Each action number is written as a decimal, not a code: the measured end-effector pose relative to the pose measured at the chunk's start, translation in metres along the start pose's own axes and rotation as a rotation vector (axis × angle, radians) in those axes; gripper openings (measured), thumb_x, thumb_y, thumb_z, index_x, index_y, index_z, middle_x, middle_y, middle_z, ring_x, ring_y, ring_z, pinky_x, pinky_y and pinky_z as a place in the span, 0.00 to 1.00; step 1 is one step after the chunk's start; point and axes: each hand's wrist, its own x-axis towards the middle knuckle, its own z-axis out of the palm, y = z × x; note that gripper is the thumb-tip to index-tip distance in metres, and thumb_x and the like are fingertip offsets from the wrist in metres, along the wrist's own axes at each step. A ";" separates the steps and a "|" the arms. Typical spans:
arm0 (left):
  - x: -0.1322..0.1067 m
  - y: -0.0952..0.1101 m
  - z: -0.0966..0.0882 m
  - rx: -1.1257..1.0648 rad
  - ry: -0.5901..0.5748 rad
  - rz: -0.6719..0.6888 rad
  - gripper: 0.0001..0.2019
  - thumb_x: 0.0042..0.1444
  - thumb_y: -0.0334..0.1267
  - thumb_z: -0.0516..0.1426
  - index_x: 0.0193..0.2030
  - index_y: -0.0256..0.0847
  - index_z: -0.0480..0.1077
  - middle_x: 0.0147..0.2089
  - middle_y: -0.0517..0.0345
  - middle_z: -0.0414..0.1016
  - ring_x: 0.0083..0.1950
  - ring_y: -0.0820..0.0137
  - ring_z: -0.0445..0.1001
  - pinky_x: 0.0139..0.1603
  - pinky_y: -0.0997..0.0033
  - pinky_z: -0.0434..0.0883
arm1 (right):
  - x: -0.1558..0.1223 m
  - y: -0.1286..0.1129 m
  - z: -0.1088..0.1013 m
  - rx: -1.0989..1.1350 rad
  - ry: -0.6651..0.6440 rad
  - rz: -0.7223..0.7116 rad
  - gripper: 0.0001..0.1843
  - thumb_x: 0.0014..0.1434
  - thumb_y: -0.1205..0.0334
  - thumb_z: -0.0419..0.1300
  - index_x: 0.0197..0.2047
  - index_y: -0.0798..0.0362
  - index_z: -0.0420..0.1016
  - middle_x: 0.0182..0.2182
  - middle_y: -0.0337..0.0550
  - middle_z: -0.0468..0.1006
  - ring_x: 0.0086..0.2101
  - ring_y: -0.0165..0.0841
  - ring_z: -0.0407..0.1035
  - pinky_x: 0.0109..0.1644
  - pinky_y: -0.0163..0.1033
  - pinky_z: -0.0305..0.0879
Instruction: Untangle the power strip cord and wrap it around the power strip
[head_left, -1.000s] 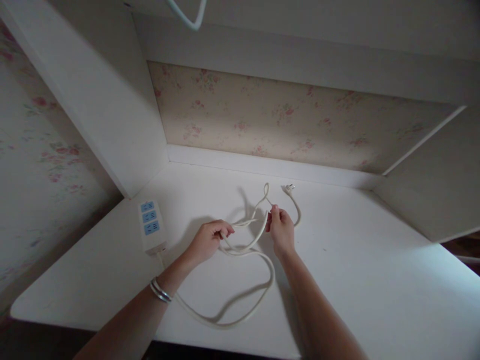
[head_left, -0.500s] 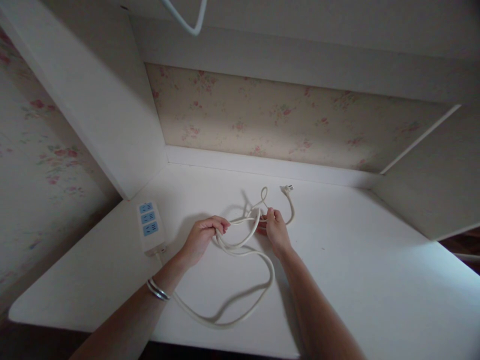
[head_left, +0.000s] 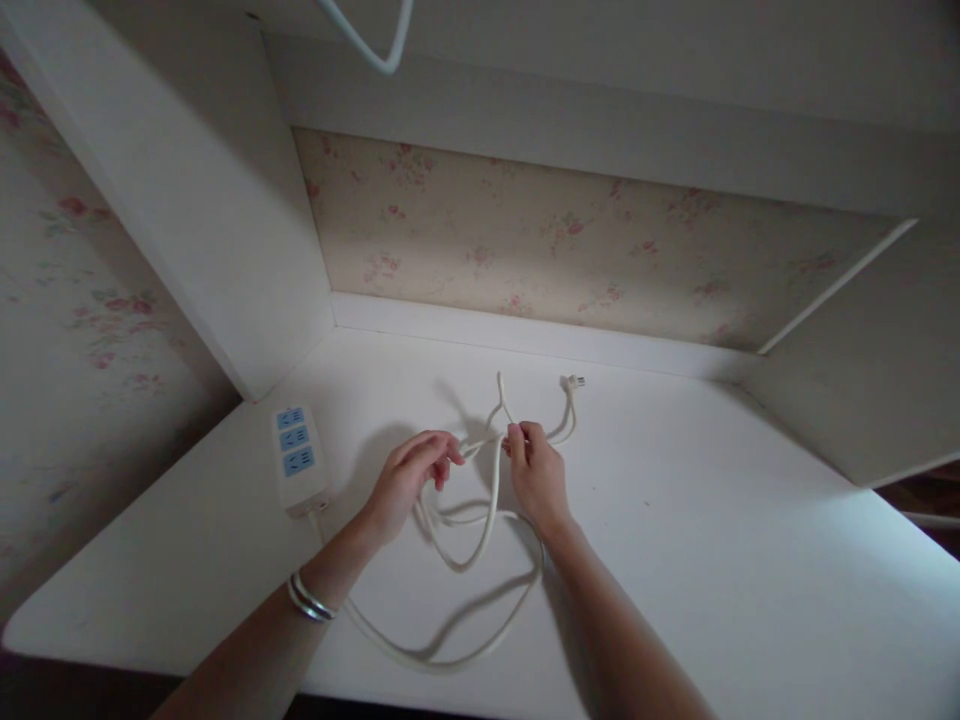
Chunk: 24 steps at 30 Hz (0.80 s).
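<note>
A white power cord [head_left: 480, 520] lies in loose loops on a white desk [head_left: 712, 520]. One end joins a white power strip [head_left: 298, 459] with blue sockets at the left; its plug [head_left: 574, 381] rests near the back. My left hand [head_left: 409, 480] pinches the cord with its fingertips, loops hanging below it. My right hand [head_left: 534, 475] is closed on a stretch of cord just right of that, with a small loop standing up behind the two hands. A metal bangle sits on my left wrist.
White shelf panels wall in the desk at left [head_left: 225, 220] and right [head_left: 870, 380], with a shelf overhead and floral wallpaper [head_left: 570, 240] behind. A white curved object [head_left: 367, 40] hangs at the top edge.
My hands have drawn closer together, the right one sliding left. The cord between them has bunched into tighter loops, and the upright loop has narrowed.
</note>
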 end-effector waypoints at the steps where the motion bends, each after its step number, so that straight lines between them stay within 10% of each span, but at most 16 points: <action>1: -0.001 0.002 0.002 -0.052 -0.021 -0.063 0.15 0.57 0.47 0.56 0.43 0.37 0.71 0.37 0.52 0.75 0.28 0.74 0.67 0.26 0.75 0.62 | -0.003 -0.002 0.002 -0.021 -0.017 -0.034 0.18 0.65 0.47 0.44 0.42 0.48 0.68 0.31 0.42 0.78 0.32 0.34 0.73 0.34 0.35 0.61; 10: -0.006 0.002 0.008 -0.060 -0.165 -0.336 0.16 0.51 0.38 0.61 0.47 0.38 0.74 0.38 0.52 0.77 0.31 0.74 0.72 0.30 0.74 0.68 | -0.021 -0.018 0.012 -0.123 -0.175 -0.251 0.17 0.67 0.50 0.43 0.40 0.49 0.69 0.29 0.42 0.75 0.28 0.33 0.69 0.31 0.34 0.58; 17: -0.004 0.012 -0.003 -0.114 -0.088 -0.363 0.20 0.48 0.29 0.60 0.51 0.37 0.74 0.45 0.45 0.78 0.28 0.77 0.69 0.27 0.77 0.64 | -0.005 0.001 0.017 0.164 -0.082 0.036 0.20 0.65 0.46 0.43 0.43 0.50 0.67 0.33 0.44 0.77 0.31 0.33 0.73 0.35 0.37 0.66; 24: -0.009 0.020 -0.017 -0.305 -0.254 -0.252 0.23 0.52 0.32 0.60 0.56 0.49 0.69 0.48 0.51 0.73 0.19 0.86 0.53 0.18 0.79 0.49 | 0.025 0.036 0.002 0.525 0.143 0.382 0.23 0.59 0.39 0.49 0.42 0.50 0.64 0.32 0.41 0.75 0.28 0.32 0.73 0.27 0.35 0.69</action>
